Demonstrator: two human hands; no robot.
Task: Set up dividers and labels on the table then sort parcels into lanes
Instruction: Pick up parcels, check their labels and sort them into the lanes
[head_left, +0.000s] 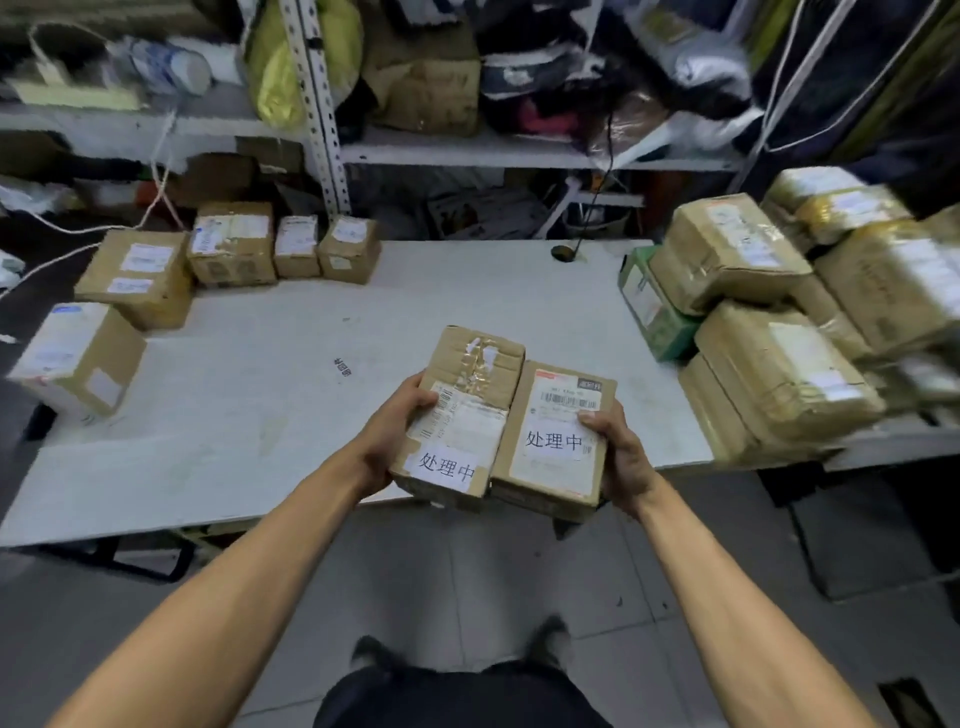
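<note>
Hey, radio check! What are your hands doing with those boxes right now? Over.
Left hand gripping left parcel, right hand gripping right parcel. Both side by side above the table's near edge. Middle of table open; stacks both sides.

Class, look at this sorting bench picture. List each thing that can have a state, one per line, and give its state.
Left hand: gripping the tape-patched brown cardboard parcel.
Right hand: gripping the flat brown cardboard parcel with barcode label.
Both held parcels: side by side, touching, taped shut, each bearing a white 处理中 slip.
White table: middle bare, no dividers visible.
Brown boxes at left: closed, in a row.
Taped parcels at right: stacked, closed.
</note>
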